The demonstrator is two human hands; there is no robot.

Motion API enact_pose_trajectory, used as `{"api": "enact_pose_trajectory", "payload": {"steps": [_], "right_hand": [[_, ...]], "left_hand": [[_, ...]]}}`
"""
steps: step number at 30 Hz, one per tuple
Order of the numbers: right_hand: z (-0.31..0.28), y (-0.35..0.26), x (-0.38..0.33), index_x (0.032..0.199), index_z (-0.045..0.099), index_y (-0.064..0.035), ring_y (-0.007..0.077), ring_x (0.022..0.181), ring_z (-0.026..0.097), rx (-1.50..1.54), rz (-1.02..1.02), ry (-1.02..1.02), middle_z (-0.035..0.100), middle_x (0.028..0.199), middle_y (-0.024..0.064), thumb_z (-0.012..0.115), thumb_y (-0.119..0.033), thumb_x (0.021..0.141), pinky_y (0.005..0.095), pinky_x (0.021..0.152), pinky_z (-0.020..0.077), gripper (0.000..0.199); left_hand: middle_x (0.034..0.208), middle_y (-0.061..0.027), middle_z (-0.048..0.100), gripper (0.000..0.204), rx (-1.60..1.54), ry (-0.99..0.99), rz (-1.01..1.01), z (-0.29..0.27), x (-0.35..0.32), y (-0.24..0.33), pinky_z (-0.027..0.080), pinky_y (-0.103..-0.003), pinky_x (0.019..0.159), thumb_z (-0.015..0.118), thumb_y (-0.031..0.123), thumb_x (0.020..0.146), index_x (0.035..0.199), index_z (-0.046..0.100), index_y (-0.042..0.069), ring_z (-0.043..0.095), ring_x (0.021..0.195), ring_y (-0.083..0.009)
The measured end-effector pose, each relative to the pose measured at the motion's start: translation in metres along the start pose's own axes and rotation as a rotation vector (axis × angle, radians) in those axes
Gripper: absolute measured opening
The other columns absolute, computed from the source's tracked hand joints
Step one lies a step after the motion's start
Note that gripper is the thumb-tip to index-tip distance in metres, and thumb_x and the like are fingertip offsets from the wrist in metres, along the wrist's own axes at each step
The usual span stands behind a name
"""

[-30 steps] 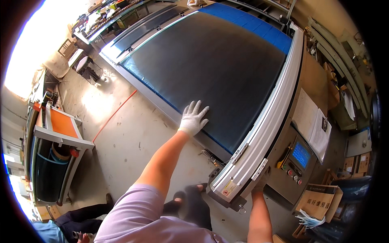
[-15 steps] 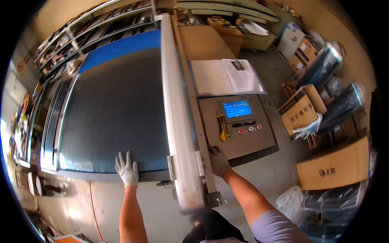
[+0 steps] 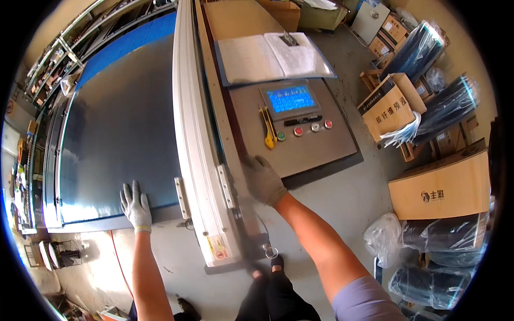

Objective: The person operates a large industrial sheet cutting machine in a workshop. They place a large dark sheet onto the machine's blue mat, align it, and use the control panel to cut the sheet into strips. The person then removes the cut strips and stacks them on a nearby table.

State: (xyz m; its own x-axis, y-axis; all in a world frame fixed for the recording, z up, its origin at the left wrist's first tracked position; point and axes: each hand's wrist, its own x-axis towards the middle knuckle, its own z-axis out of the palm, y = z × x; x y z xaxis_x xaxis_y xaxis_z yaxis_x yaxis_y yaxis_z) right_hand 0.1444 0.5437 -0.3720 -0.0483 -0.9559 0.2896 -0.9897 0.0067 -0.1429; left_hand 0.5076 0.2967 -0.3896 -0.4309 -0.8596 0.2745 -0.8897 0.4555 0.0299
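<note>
My left hand (image 3: pixel 136 207), in a pale work glove, rests with fingers spread on the near edge of a large dark sheet (image 3: pixel 120 128). The sheet covers the bed of a flat machine, and blue surface (image 3: pixel 128 48) shows beyond its far end. A long white beam (image 3: pixel 195 139) crosses the bed to the right of that hand. My right hand (image 3: pixel 265 182), gloved in grey, is on the beam's other side, by the near left corner of a control panel (image 3: pixel 316 147). Its fingers are blurred, and I cannot make out anything in them.
On the panel are a lit screen (image 3: pixel 290 100), a yellow utility knife (image 3: pixel 269 134), a black marker (image 3: pixel 302 121) and several buttons. Behind lies an open binder (image 3: pixel 251 59). Cartons (image 3: pixel 439 184) and film-wrapped dark rolls (image 3: pixel 447 109) stand at right. A red cord (image 3: pixel 119 257) crosses the floor.
My view has shifted, so the beam and panel appear farther left and the panel higher. The left hand still lies on the sheet's edge; the right stays beside the beam.
</note>
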Motion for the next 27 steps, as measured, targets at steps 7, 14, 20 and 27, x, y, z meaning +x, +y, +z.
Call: {"api": "enact_pose_trajectory", "payload": {"steps": [7, 14, 20, 27], "right_hand": [[0.012, 0.002, -0.011, 0.108, 0.069, -0.0043, 0.0291, 0.121, 0.050, 0.019, -0.060, 0.211, 0.062, 0.121, 0.0111, 0.068, -0.025, 0.075, 0.0427, 0.102, 0.0408, 0.039], [0.040, 0.003, -0.020, 0.103, 0.071, -0.0134, 0.0204, 0.108, 0.057, 0.005, 0.024, 0.298, 0.066, 0.109, 0.0029, 0.062, -0.035, 0.091, 0.0392, 0.092, 0.0435, 0.026], [0.051, 0.003, -0.029, 0.107, 0.076, -0.0174, 0.0200, 0.111, 0.058, -0.039, 0.125, 0.223, 0.069, 0.112, 0.0021, 0.057, -0.041, 0.096, 0.0385, 0.096, 0.0441, 0.032], [0.063, -0.003, -0.025, 0.103, 0.079, -0.0175, 0.0220, 0.113, 0.059, -0.010, 0.255, 0.275, 0.070, 0.115, 0.0037, 0.063, -0.034, 0.094, 0.0409, 0.099, 0.0450, 0.024]], "left_hand": [[0.153, -0.0176, 0.043, 0.048, -0.033, 0.149, 0.173, 0.039, 0.004, -0.036, 0.031, -0.048, 0.116, 0.041, 0.034, 0.104, 0.148, 0.048, 0.019, 0.040, 0.140, -0.0397], [0.153, -0.0175, 0.043, 0.050, -0.176, 0.217, 0.084, 0.056, -0.013, -0.067, 0.031, -0.047, 0.117, 0.040, 0.032, 0.104, 0.150, 0.043, 0.012, 0.040, 0.140, -0.0375], [0.154, -0.0176, 0.043, 0.051, -0.162, 0.244, 0.143, 0.046, -0.023, -0.063, 0.031, -0.047, 0.117, 0.040, 0.033, 0.105, 0.150, 0.043, 0.011, 0.040, 0.141, -0.0375], [0.154, -0.0177, 0.042, 0.051, -0.153, 0.253, 0.179, 0.034, -0.025, -0.060, 0.030, -0.047, 0.117, 0.039, 0.034, 0.105, 0.150, 0.042, 0.011, 0.039, 0.141, -0.0375]]}}
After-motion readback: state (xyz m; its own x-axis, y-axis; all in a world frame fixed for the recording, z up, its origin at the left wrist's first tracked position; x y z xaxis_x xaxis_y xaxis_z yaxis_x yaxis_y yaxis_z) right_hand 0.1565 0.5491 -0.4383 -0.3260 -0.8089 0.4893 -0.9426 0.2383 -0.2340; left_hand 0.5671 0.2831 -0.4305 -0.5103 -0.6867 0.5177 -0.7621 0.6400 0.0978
